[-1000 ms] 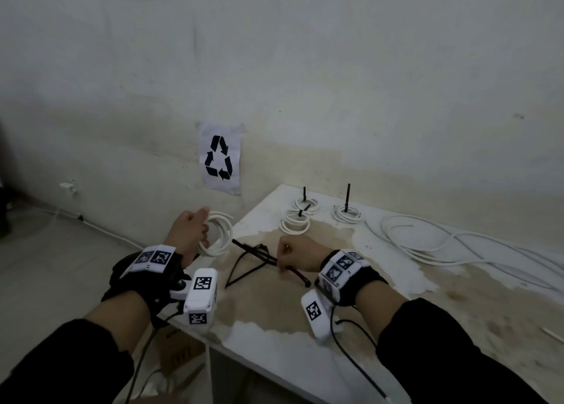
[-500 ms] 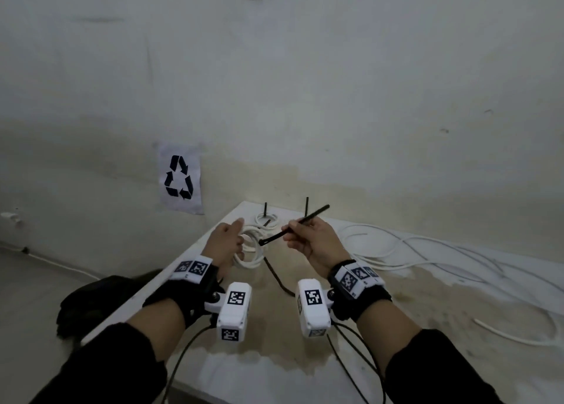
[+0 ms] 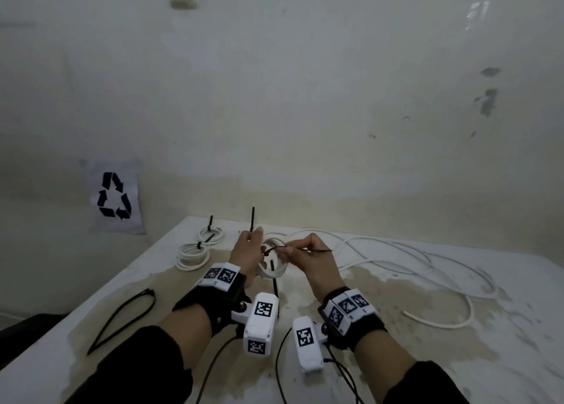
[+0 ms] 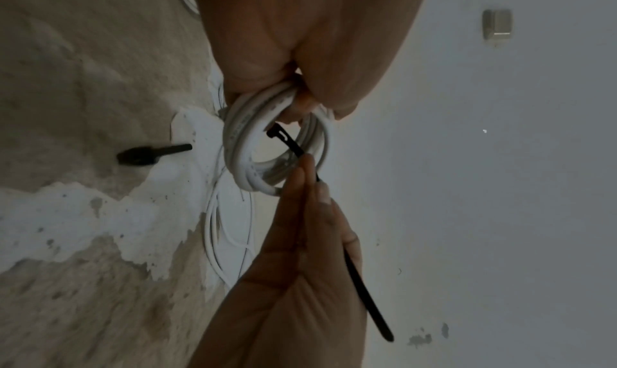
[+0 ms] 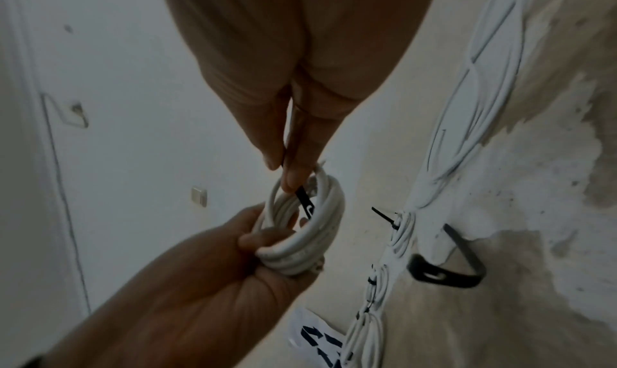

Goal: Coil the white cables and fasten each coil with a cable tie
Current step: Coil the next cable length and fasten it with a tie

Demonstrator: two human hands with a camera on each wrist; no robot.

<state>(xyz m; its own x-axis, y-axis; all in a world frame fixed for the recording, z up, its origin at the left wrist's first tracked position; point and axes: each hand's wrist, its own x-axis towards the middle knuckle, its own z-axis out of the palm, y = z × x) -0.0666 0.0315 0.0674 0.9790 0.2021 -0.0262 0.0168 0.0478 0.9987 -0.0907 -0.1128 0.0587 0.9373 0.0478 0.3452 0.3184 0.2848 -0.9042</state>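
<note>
My left hand (image 3: 247, 254) gripped the white coil (image 4: 277, 147) while my right hand (image 3: 308, 258) pinched a black tie (image 4: 362, 292) poking through it, tied coils (image 3: 195, 252) lying beside

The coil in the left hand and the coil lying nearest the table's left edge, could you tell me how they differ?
The held coil is off the table, gripped upright by the left hand; the lying coil rests flat. The lying coil already has a black tie cinched round it; the held coil's cable tie, pinched by the right hand, isn't closed yet. Both are white, similar-sized loops.
</note>
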